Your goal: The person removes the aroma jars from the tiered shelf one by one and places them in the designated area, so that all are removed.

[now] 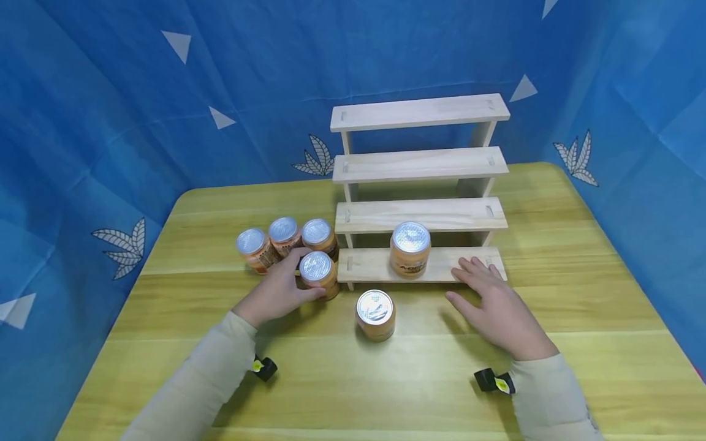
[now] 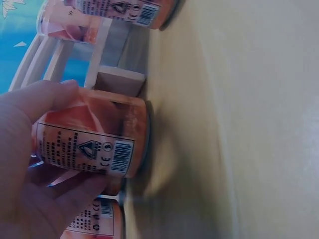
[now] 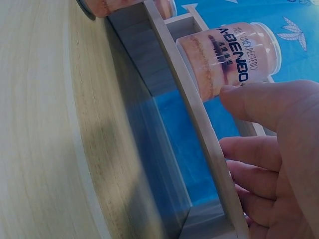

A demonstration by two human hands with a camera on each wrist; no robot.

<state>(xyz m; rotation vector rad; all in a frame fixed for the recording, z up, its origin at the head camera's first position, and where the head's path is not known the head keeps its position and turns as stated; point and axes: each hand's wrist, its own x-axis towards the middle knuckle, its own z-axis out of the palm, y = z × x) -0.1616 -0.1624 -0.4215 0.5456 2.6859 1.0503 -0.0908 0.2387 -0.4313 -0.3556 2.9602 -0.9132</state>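
In the head view my left hand (image 1: pixel 276 293) grips a small peach-coloured jar (image 1: pixel 317 267) with a silver lid, left of a wooden tiered shelf (image 1: pixel 364 264). The left wrist view shows thumb and fingers curled round the printed side of that jar (image 2: pixel 94 142). A similar jar (image 1: pixel 410 251) stands upright on the lowest tier. Right of it, my right hand (image 1: pixel 493 306) rests its fingertips by that tier, fingers loosely spread and holding nothing. In the right wrist view the thumb (image 3: pixel 254 102) overlaps the edge of the shelf jar (image 3: pixel 224 62); contact is unclear.
Another jar (image 1: pixel 375 315) stands on the wooden table (image 1: pixel 419 392) in front of the shelf. Three more jars, among them the leftmost jar (image 1: pixel 256 248), stand close together behind my left hand. A blue cloth (image 1: pixel 265 79) hangs behind and beside the table.
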